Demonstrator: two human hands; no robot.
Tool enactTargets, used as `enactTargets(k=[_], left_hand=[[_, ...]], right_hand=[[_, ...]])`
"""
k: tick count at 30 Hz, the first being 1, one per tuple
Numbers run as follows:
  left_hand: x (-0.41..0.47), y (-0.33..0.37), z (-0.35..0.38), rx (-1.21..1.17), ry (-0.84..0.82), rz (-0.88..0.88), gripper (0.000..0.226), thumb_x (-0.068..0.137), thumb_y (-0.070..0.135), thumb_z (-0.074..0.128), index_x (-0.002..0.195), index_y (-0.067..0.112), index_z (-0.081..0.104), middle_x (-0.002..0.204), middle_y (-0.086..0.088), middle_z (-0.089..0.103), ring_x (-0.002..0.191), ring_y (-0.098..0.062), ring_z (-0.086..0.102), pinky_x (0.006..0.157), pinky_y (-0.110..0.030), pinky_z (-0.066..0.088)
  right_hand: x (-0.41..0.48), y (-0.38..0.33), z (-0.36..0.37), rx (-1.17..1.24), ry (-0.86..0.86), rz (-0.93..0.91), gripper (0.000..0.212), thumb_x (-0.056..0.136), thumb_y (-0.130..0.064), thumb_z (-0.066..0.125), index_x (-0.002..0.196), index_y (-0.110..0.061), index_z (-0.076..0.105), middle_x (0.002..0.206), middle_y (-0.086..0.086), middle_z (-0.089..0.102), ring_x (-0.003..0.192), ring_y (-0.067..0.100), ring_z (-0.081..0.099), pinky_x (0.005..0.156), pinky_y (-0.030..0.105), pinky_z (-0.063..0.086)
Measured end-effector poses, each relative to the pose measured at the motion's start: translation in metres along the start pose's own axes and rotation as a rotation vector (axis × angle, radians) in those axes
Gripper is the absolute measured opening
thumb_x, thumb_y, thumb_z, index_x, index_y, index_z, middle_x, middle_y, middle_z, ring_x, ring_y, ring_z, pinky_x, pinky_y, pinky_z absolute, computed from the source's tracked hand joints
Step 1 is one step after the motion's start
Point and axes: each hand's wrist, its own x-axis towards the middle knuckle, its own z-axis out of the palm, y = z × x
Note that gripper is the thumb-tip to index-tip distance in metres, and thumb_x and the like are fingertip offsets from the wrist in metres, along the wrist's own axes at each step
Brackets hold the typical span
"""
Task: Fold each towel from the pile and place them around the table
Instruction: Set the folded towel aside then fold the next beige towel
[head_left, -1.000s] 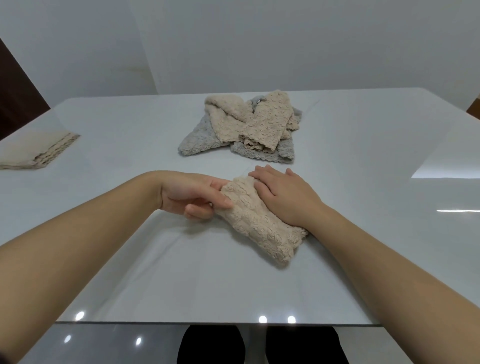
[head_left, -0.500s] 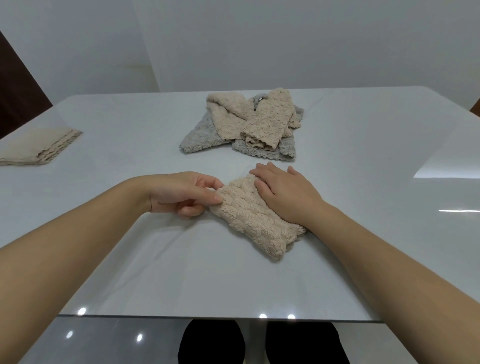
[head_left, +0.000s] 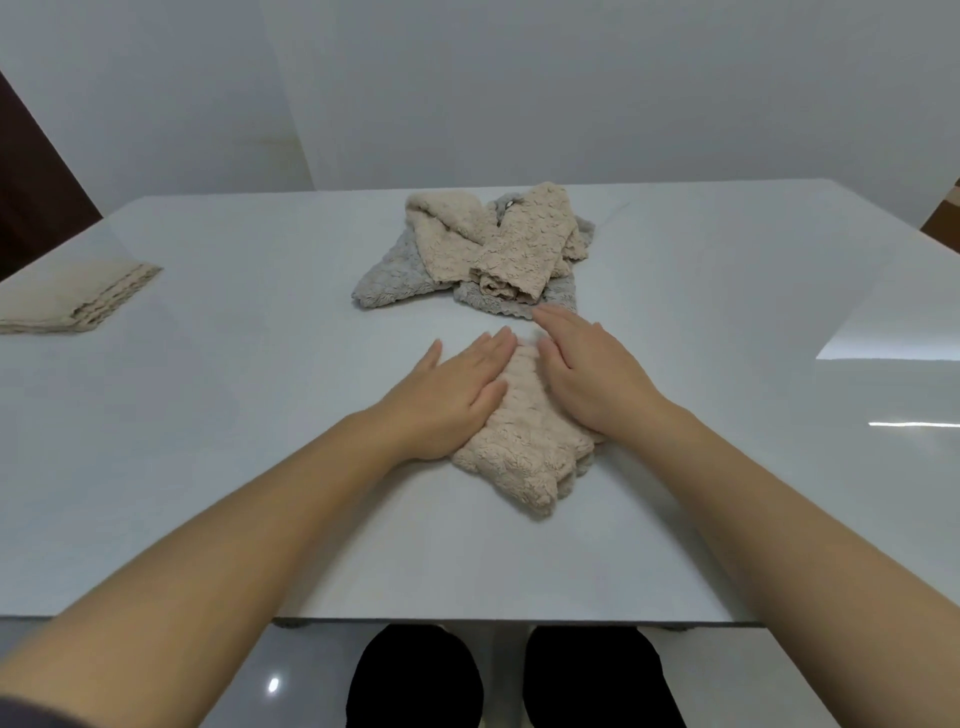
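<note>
A folded beige towel (head_left: 524, 447) lies on the white table (head_left: 260, 415) in front of me. My left hand (head_left: 447, 395) lies flat with straight fingers on the towel's left side. On the towel's right side my right hand (head_left: 592, 374) presses down, fingers straight too. Both hands cover the towel's far half. Behind them sits the pile of towels (head_left: 488, 254), beige ones on top of grey ones.
A folded beige towel (head_left: 67, 301) rests at the table's far left edge. The near table edge runs just above my knees. A bright window reflection lies on the table's right side.
My left hand let go of the towel's left corner and now lies flat on the towel beside my right hand. The towel looks more compact.
</note>
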Motion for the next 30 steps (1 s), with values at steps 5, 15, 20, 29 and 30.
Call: enactTargets(k=[5, 15, 20, 29, 30], left_hand=[[-0.002, 0.004, 0.000, 0.128, 0.007, -0.048, 0.056, 0.104, 0.037, 0.012, 0.155, 0.023, -0.006, 0.162, 0.009, -0.012, 0.147, -0.004, -0.011, 0.120, -0.046, -0.008], [-0.005, 0.022, -0.005, 0.082, -0.046, -0.011, 0.054, 0.104, 0.037, 0.012, 0.155, 0.024, 0.000, 0.163, 0.011, -0.002, 0.147, -0.001, -0.007, 0.120, -0.043, -0.009], [-0.018, 0.025, -0.001, 0.092, 0.014, -0.255, 0.056, 0.104, 0.037, 0.011, 0.156, 0.017, 0.004, 0.163, 0.006, 0.003, 0.149, -0.007, -0.003, 0.118, -0.049, -0.011], [-0.021, 0.027, 0.005, 0.010, 0.078, -0.297, 0.056, 0.104, 0.036, 0.012, 0.156, 0.017, 0.001, 0.163, 0.006, -0.002, 0.148, -0.007, -0.007, 0.119, -0.046, -0.011], [-0.022, 0.027, 0.005, 0.007, 0.079, -0.295, 0.056, 0.104, 0.036, 0.012, 0.156, 0.017, 0.001, 0.163, 0.005, -0.002, 0.149, -0.007, -0.007, 0.119, -0.046, -0.011]], right_hand=[[-0.024, 0.009, -0.020, 0.186, 0.058, 0.082, 0.044, 0.103, -0.019, 0.036, 0.147, -0.014, 0.040, 0.152, 0.000, 0.040, 0.141, 0.014, 0.032, 0.104, 0.012, 0.015], [-0.045, 0.017, -0.033, 0.448, 0.137, 0.208, 0.038, 0.099, -0.014, 0.043, 0.135, -0.019, 0.055, 0.136, -0.009, 0.055, 0.117, -0.002, 0.045, 0.098, 0.015, 0.029], [-0.052, 0.019, -0.036, 0.634, 0.175, 0.288, 0.034, 0.095, -0.009, 0.043, 0.123, -0.017, 0.061, 0.119, -0.006, 0.065, 0.099, 0.009, 0.063, 0.088, 0.032, 0.052], [-0.051, 0.003, -0.037, 1.242, -0.369, 0.575, 0.014, 0.098, -0.013, 0.045, 0.102, -0.008, 0.058, 0.078, 0.006, 0.064, 0.052, 0.016, 0.066, 0.039, 0.018, 0.044], [-0.052, 0.001, -0.039, 1.280, -0.442, 0.607, 0.014, 0.099, -0.013, 0.043, 0.099, -0.009, 0.057, 0.073, 0.004, 0.065, 0.052, 0.016, 0.067, 0.038, 0.018, 0.044]])
